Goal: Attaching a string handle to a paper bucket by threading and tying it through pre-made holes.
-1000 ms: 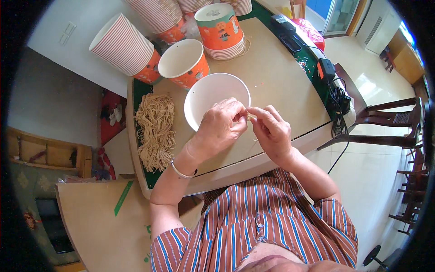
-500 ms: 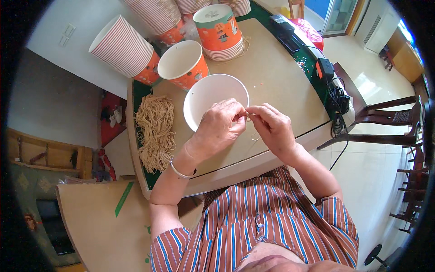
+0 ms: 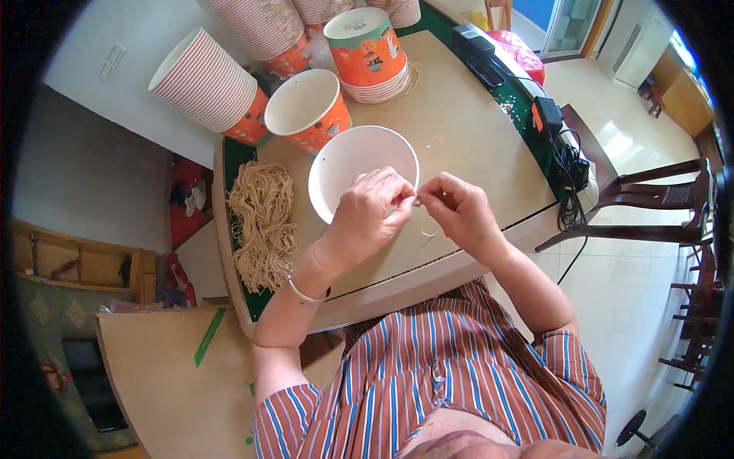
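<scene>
A thin beige cord (image 3: 431, 232) is pinched between the fingertips of both my hands, its loose end curling below them. My left hand (image 3: 371, 208) is closed in a pinch over the near right rim of an open white paper bucket (image 3: 336, 168). Just right of that rim, my right hand (image 3: 463, 220) pinches too, its fingertips almost touching the left ones. The fingers cover where the cord meets the bucket, so I cannot tell whether it passes through. A small hole shows in the bucket's far left wall. To the left lies a heap of beige cords (image 3: 262, 226).
Behind stand an orange-patterned open bucket (image 3: 306, 107), an upside-down bucket stack (image 3: 367, 61) and a tilted stack (image 3: 210, 80). Black adapters (image 3: 547, 115) and tangled cables line the table's right edge. A dark wooden chair (image 3: 650, 199) stands to the right, a cardboard sheet (image 3: 168, 367) lower left.
My right fingertips have shifted slightly and curled more around the cord. My left hand keeps its pinch at the rim, and the bucket stays in place.
</scene>
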A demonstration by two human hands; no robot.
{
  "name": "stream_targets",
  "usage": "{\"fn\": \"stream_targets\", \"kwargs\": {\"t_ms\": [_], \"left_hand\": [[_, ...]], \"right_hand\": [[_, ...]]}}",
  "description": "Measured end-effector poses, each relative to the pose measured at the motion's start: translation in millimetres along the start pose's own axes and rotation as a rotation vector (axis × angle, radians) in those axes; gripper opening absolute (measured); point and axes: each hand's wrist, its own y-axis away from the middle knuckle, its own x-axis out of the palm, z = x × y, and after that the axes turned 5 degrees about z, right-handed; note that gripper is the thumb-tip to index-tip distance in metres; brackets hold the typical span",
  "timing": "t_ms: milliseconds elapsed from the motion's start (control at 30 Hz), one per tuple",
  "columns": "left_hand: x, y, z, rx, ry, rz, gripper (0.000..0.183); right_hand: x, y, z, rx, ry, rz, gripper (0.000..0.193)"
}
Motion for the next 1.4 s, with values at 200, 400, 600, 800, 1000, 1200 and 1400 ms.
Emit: {"fn": "stream_targets", "kwargs": {"t_ms": [200, 400, 600, 800, 1000, 1200, 1400], "left_hand": [[11, 3, 0, 0.141, -0.194, -0.164, 0.012], [16, 6, 4, 0.195, -0.242, -0.221, 0.015], [14, 7, 5, 0.164, -0.162, -0.204, 0.015], [12, 7, 8, 0.159, -0.091, -0.184, 0.014], [9, 7, 8, 0.184, -0.083, -0.154, 0.014], [2, 4, 11, 0.300, -0.177, -0.095, 0.020], [2, 3, 10, 0.405, -0.233, -0.099, 0.021]], "right_hand": [[-9, -3, 11, 0.181, -0.350, 0.171, 0.017], [-16, -6, 6, 0.321, -0.688, 0.312, 0.017], [-17, -9, 1, 0.389, -0.841, 0.401, 0.016], [-18, -10, -3, 0.400, -0.926, 0.452, 0.015], [-20, -12, -3, 0.422, -0.920, 0.511, 0.016], [-21, -13, -4, 0.486, -0.985, 0.530, 0.014], [-23, -13, -5, 0.510, -1.044, 0.577, 0.013]]}}
